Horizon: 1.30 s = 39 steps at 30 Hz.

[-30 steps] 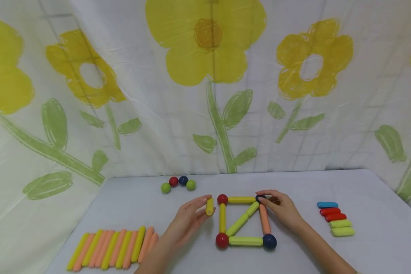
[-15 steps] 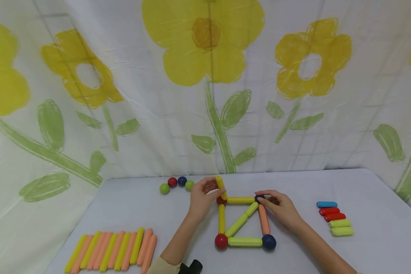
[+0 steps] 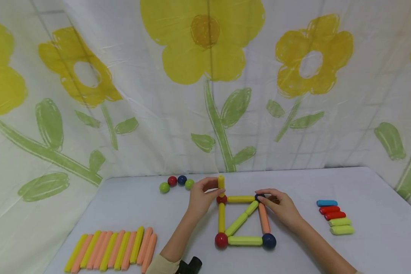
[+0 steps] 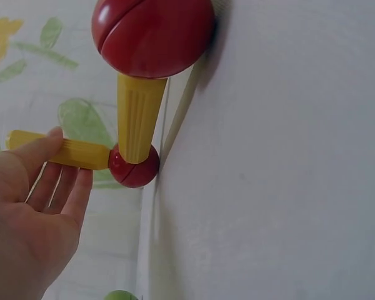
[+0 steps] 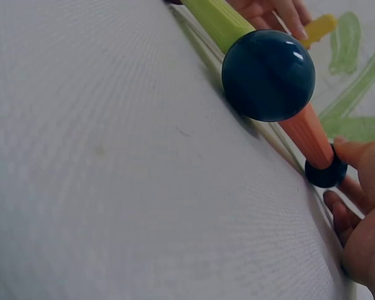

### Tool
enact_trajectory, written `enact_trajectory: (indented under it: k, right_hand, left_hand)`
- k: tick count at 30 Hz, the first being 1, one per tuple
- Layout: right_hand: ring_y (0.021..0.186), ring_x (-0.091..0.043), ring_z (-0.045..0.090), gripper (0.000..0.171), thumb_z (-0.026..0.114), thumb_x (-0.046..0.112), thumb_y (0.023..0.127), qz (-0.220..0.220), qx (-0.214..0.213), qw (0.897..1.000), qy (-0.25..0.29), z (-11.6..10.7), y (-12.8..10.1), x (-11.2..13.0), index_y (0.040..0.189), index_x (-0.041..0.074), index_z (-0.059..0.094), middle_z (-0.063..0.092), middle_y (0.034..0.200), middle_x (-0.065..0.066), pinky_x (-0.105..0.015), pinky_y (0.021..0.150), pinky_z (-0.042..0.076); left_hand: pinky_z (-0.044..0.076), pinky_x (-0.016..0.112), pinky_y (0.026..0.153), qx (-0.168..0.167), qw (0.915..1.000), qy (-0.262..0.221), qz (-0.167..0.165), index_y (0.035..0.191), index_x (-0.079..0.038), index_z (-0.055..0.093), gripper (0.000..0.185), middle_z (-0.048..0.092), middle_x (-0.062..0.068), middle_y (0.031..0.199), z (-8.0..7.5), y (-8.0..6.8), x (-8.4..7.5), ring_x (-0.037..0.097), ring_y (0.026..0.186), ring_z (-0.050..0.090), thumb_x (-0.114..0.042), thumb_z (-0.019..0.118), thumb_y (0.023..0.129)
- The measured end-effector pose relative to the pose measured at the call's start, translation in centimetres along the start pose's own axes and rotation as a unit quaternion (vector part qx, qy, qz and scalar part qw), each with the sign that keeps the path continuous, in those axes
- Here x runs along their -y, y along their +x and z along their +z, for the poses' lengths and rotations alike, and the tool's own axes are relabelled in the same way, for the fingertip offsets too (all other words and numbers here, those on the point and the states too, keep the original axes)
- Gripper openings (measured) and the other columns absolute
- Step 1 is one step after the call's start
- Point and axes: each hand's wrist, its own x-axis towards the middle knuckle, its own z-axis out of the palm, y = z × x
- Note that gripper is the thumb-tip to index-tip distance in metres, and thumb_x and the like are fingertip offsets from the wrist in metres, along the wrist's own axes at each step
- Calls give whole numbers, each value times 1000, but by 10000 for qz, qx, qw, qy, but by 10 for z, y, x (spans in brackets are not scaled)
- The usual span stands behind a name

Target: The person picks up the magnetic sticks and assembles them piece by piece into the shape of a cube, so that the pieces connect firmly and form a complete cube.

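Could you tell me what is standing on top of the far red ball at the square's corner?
A short yellow stick stands upright on that red ball, pinched by the left hand. Its back is covered by fingers.

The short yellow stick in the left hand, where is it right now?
Head view, centre: the short yellow stick stands upright on the square's far-left red ball, pinched by the left hand.
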Motion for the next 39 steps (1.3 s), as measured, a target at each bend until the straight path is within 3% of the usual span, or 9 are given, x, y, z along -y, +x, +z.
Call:
enact_trajectory:
  k: [9,15,20,27,33,37,39]
  right_hand:
    - [93,-8,65,32,69,26,104,80,38,9999,75,1,0,0,132,9,73,75,120,-9,-23,81,53]
    - [95,-11,64,35,69,29,104,154,128,9998,50,1,0,1,134,11,72,74,122,-8,-23,82,52]
    - [97,-12,64,34,69,29,104,308,80,9995,13,-2,-1,2,133,11,73,73,123,-8,-24,82,52]
    - [103,-15,66,36,69,30,104,365,193,9991,96,-1,0,3,135,10,72,72,128,-10,-24,86,53]
    - [102,-16,63,39,70,27,104,440,157,9989,7,-2,2,3,138,8,69,71,127,-12,-22,79,52]
    - [98,-17,61,39,70,26,104,504,173,9986,-31,-3,3,2,138,8,68,71,121,-11,-23,75,50]
    - [100,-17,63,40,70,26,104,495,187,9986,-23,-4,3,2,139,7,68,71,124,-12,-23,78,52]
  left_hand:
    - [61,30,93,137,9999,17,-29,121,4,73,31,74,20,116,-6,-4,-1,34,112,70,1,80,91]
    - [61,31,94,92,9994,314,-128,126,2,72,37,71,21,126,-28,-17,-14,38,116,69,-2,81,91]
    - [61,29,92,103,9981,545,-257,124,1,73,34,71,22,126,-57,-39,-26,36,113,70,1,81,90]
    - [61,28,93,136,9928,997,-646,125,2,73,38,71,21,126,-114,-76,-40,37,113,70,1,83,88]
    - [58,35,101,424,9796,1694,-993,129,-2,71,44,68,14,134,-157,-105,-33,31,125,64,-7,86,88]
    - [55,32,105,930,9661,2294,-733,130,-6,72,48,64,13,139,-180,-118,-21,23,129,60,-15,89,86]
    - [55,35,105,1252,9569,2529,-692,132,-8,72,50,61,16,142,-190,-122,-17,28,131,58,-20,88,87]
